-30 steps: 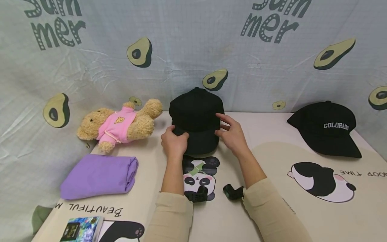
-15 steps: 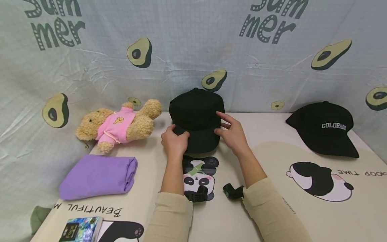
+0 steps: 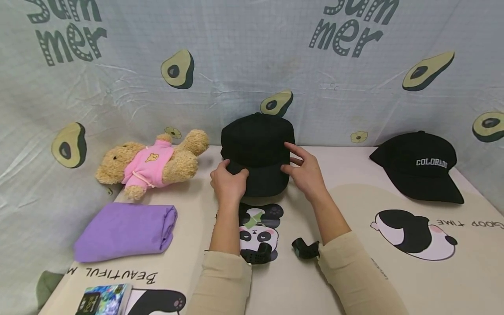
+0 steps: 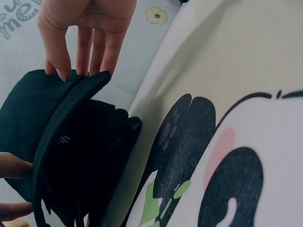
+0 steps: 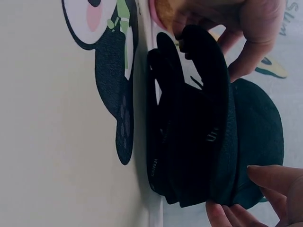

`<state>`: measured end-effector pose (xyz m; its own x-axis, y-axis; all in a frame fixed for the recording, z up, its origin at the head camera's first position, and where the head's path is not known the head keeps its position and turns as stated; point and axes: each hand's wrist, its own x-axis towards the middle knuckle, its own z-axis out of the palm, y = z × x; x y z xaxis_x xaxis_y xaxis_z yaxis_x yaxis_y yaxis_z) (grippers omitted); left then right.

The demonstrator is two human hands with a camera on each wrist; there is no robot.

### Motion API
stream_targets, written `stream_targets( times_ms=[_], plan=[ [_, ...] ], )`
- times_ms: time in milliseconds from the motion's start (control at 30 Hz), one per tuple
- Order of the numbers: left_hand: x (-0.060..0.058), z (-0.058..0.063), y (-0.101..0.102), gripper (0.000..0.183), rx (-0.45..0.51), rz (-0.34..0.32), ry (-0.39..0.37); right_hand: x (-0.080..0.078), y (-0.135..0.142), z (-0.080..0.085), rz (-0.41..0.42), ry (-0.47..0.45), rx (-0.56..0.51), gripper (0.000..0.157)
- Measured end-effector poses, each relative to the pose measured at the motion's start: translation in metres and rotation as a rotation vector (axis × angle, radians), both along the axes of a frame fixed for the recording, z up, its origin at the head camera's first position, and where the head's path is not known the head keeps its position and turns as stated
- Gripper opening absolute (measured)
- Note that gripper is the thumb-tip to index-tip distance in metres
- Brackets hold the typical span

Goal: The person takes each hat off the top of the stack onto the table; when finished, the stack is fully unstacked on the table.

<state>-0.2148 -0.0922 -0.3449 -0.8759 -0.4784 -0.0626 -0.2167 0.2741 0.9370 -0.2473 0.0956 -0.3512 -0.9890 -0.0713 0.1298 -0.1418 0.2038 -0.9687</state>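
A plain black cap (image 3: 257, 144) faces forward at the middle back, over more black brims (image 5: 165, 113) stacked beneath it. The wrist views show its brim standing apart from those below. My left hand (image 3: 229, 184) grips the cap's left edge where brim meets crown, its thumb near the brim. On the opposite side my right hand (image 3: 309, 177) holds the cap by its fingertips, thumb at the brim's corner and forefinger higher on the crown. In the left wrist view, the right hand (image 4: 87, 33) reaches down to the cap's edge.
A black COLORADO cap (image 3: 421, 166) sits at the right. To the left lie a teddy bear (image 3: 151, 164) in a pink hoodie, a folded purple cloth (image 3: 126, 232) and a colourful book (image 3: 104, 299). An avocado-print curtain (image 3: 315, 65) hangs behind the printed tabletop (image 3: 307, 284).
The plain cap and both hands have risen slightly, and its brim sits a little higher above the printed panda. Both hands keep the same hold. The head view has shifted slightly right.
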Motion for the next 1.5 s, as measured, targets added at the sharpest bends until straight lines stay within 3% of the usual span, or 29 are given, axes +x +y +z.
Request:
stream_targets(
  times_ms=[433,900,1500],
  plan=[
    [0.003,0.005,0.008,0.065,-0.003,-0.015,0.071,0.003,0.010,0.010,-0.018,0.008,0.016,0.065],
    [0.005,0.008,0.016,0.065,-0.021,-0.038,0.129,0.005,0.018,0.017,-0.057,0.051,0.131,0.070],
    [0.007,0.012,0.023,0.067,-0.053,-0.070,0.147,0.006,0.028,0.023,-0.078,0.089,0.238,0.072]
  ],
)
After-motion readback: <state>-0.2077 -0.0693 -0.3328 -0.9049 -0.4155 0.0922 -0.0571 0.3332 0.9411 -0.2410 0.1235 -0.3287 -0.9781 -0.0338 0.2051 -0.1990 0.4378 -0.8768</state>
